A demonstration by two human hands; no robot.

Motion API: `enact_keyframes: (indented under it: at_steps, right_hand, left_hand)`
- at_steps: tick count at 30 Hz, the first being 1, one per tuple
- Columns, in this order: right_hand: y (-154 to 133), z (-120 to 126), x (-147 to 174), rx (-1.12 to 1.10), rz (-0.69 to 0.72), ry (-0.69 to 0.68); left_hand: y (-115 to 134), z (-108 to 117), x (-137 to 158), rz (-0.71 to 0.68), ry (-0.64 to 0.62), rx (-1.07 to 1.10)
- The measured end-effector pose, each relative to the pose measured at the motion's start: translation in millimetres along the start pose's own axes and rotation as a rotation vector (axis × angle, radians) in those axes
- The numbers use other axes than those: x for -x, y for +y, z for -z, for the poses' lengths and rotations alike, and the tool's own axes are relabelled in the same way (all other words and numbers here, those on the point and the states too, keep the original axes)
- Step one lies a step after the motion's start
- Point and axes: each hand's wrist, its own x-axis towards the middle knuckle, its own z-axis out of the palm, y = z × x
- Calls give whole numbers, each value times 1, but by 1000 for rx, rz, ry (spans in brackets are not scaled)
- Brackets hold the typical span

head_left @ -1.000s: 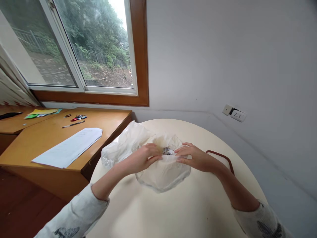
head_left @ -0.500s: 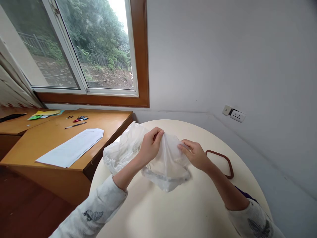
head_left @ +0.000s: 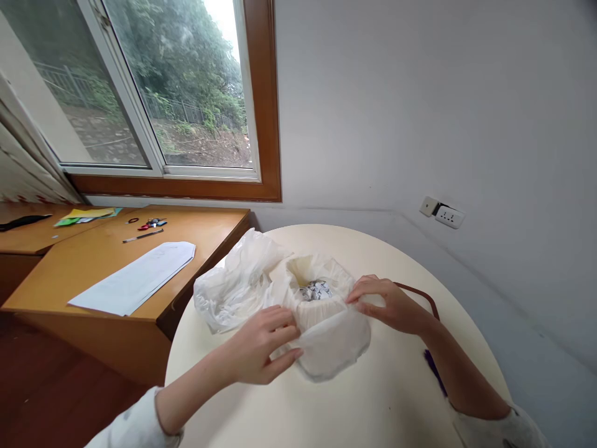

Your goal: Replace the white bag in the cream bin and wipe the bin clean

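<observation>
A white plastic bag (head_left: 333,345) lines a round, pale container, its edge folded down over the near side and spreading onto the table. Inside the opening lies crumpled, dark-printed white paper (head_left: 316,290). My left hand (head_left: 265,345) is at the near left of the bag, fingers loosely curved, thumb apart, fingertips beside the folded plastic. At the right rim, my right hand (head_left: 387,302) has index finger and thumb closed together at the bag's edge. Another heap of crumpled white plastic (head_left: 237,283) lies against the left side. The container's wall is mostly hidden by plastic.
All this rests on a round cream table (head_left: 280,417). A brown rounded frame (head_left: 422,292) and something dark purple (head_left: 435,372) lie partly behind my right arm. On the wooden desk (head_left: 209,233) at left are white paper sheets (head_left: 135,280), a pen (head_left: 143,236) and keys (head_left: 153,223).
The bag's edge has been lowered and turned outward, so the opening and the paper inside now show. My left hand has moved down and let go; my right hand has shifted slightly down and right.
</observation>
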Motion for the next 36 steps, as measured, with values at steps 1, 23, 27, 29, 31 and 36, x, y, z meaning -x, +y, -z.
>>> enact_keyframes:
  at_steps: [1,23,27,29,31,36]
  right_hand:
    - [0,0,-1,-21,-19,54]
    - [17,-24,-102,452,186,-22]
    - [40,-17,-110,220,35,30]
    - [48,-14,-114,136,-13,29]
    - [55,-13,-117,59,-26,45]
    - [64,-16,-128,-124,-56,123]
  left_hand:
    - [1,0,3,0,-34,1]
    - [-28,-21,-26,142,-20,-145]
    - [-31,-17,-29,92,-38,-78]
    - [-32,-16,-30,77,-42,-64]
    - [-34,-16,-30,66,-44,-53]
    - [-37,-17,-31,55,-36,-34]
